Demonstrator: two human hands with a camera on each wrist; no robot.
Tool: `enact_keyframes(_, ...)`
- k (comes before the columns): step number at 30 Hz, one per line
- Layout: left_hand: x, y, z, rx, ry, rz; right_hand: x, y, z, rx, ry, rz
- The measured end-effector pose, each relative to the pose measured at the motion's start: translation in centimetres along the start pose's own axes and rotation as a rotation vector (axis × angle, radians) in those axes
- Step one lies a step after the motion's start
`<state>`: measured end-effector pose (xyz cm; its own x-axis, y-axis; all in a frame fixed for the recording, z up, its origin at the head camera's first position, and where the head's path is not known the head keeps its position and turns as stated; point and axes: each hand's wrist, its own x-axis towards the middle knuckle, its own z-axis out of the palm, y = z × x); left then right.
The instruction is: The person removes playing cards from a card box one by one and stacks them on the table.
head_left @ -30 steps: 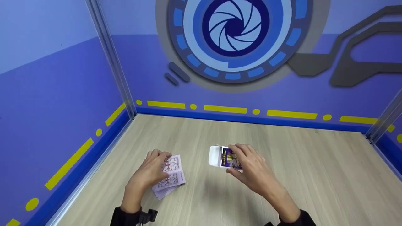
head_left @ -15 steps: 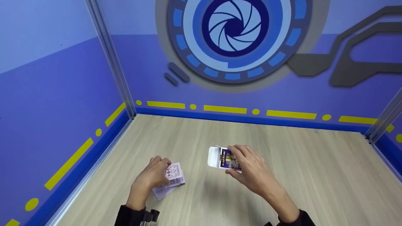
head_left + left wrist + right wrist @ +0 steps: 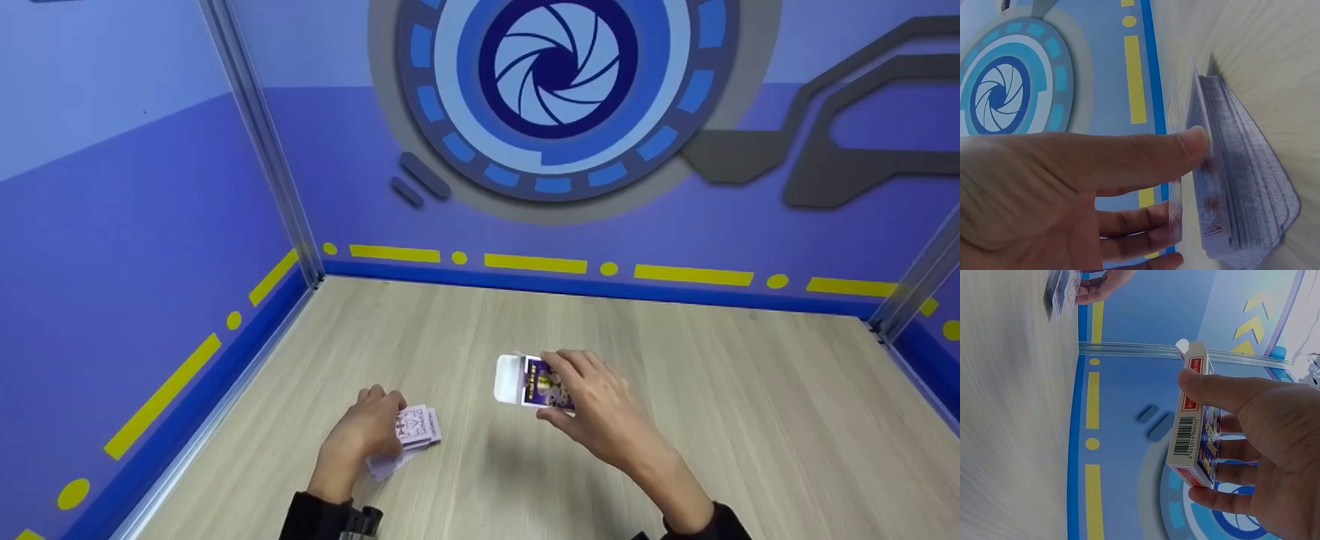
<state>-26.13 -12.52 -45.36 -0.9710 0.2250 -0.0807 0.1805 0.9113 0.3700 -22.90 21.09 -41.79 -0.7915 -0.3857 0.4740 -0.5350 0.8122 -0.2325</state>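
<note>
A pile of playing cards (image 3: 415,425) with patterned backs lies on the wooden table, its lower cards fanned out unevenly. My left hand (image 3: 364,426) is over the pile's left part and pinches upper cards between thumb and fingers. In the left wrist view the thumb (image 3: 1151,154) lies against the uppermost cards and hides part of them; the stack's edges (image 3: 1241,169) show beyond it. My right hand (image 3: 604,405) grips a card box (image 3: 544,382) above the table, thumb on one narrow side and fingers on the other. The box's white flap (image 3: 509,379) hangs open toward the left.
The wooden table (image 3: 750,420) runs back to a blue printed wall (image 3: 525,240). Another blue wall (image 3: 150,262) stands on the left, joined to it by a metal corner post (image 3: 266,142).
My left hand has come down and nearer to me, lowering its upper cards onto the pile. The right hand and the card box have stayed nearly still.
</note>
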Motion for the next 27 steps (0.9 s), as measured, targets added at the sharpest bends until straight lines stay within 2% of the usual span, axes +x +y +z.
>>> enact_keyframes(5,0.1,-0.1,0.4,0.008,-0.037,-0.034,0.0,0.0,0.0,0.011,0.002,0.002)
enact_keyframes(10,0.3,-0.2,0.8,0.014,-0.047,-0.042,0.0,0.0,0.0,0.004,0.004,0.001)
enact_keyframes(16,0.6,0.1,1.3,-0.029,-0.062,-0.074,0.0,0.0,0.0,0.005,-0.007,0.003)
enact_keyframes(27,0.7,1.1,2.3,0.009,0.011,-0.076,0.1,-0.1,0.1,-0.002,-0.001,-0.002)
